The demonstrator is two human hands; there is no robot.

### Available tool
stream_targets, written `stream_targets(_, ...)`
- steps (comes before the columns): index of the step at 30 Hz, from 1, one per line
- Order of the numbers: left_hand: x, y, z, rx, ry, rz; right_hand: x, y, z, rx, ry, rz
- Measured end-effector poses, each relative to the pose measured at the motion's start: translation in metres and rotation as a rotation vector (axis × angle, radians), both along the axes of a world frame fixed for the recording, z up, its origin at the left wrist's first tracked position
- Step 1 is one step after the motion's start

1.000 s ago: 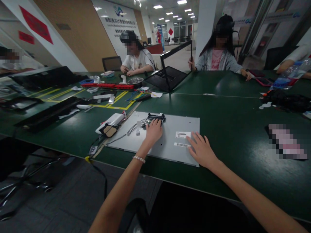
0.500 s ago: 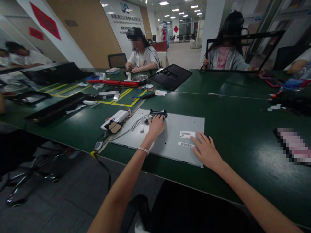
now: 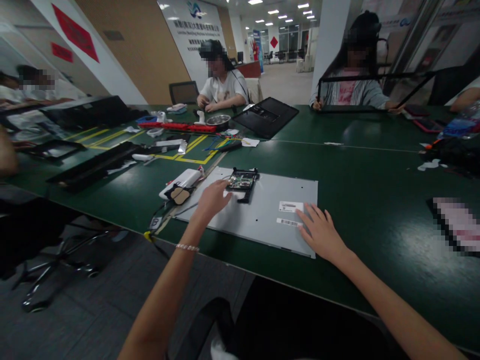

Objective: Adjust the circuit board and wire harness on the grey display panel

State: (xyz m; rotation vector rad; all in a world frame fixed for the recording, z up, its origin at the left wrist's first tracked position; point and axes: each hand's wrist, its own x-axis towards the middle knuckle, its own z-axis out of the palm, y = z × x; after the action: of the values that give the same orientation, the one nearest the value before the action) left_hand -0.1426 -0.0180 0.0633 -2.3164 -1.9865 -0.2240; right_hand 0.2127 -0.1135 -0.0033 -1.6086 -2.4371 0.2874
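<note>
Honestly, right hand's (image 3: 322,232) fingers are spread on the grey panel (image 3: 270,197), left hand's (image 3: 213,200) hover by the circuit board (image 3: 243,181) — can't tell if they're pinching anything. Board's already sitting on the panel; whether fastening's done or left, I can't see.

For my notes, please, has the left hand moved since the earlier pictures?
Yes, the left hand has moved leftward, farther from the barcode label.

A slim bracelet (image 3: 187,247), a single strand of small, round, pale beads, rings the wrist below the left hand (image 3: 214,201). On both sides of it the forearm is bare. Right of the bracelet and lower, plain black clothing (image 3: 288,325) covers the lap, too dark to show seams.
</note>
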Motion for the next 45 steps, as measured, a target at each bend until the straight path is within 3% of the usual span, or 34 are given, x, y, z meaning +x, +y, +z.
stream_targets(4,-0.037,-0.016,0.002,-0.149,0.119,-0.143,-0.001,0.000,0.001,-0.019,-0.009,-0.008)
stream_targets(9,-0.043,-0.010,0.002,-0.127,0.181,-0.071,-0.003,0.000,0.004,-0.040,-0.014,-0.018)
stream_targets(14,-0.034,0.025,0.027,0.047,0.236,0.034,-0.004,0.000,0.008,-0.060,-0.002,-0.019)
stream_targets(19,0.003,0.078,0.050,0.282,0.147,0.100,-0.003,0.000,0.008,-0.081,0.015,-0.021)
stream_targets(21,0.019,0.100,0.048,0.298,0.125,0.107,-0.003,0.001,0.007,-0.088,0.025,-0.022)
stream_targets(24,0.035,0.128,0.032,0.178,0.132,0.092,-0.003,0.003,0.007,-0.082,0.032,-0.021)
stream_targets(29,0.032,0.152,0.002,-0.008,0.126,0.074,-0.005,0.003,0.009,-0.075,0.030,-0.024)
stream_targets(33,0.016,0.157,-0.009,-0.049,0.068,0.098,-0.005,0.004,0.009,-0.077,0.020,-0.024)
stream_targets(38,-0.018,0.151,-0.008,-0.043,-0.088,0.148,-0.004,0.004,0.006,-0.055,0.021,-0.017)
stream_targets(45,-0.085,0.100,-0.002,-0.048,-0.360,0.288,-0.003,0.000,0.003,-0.021,0.041,-0.054)
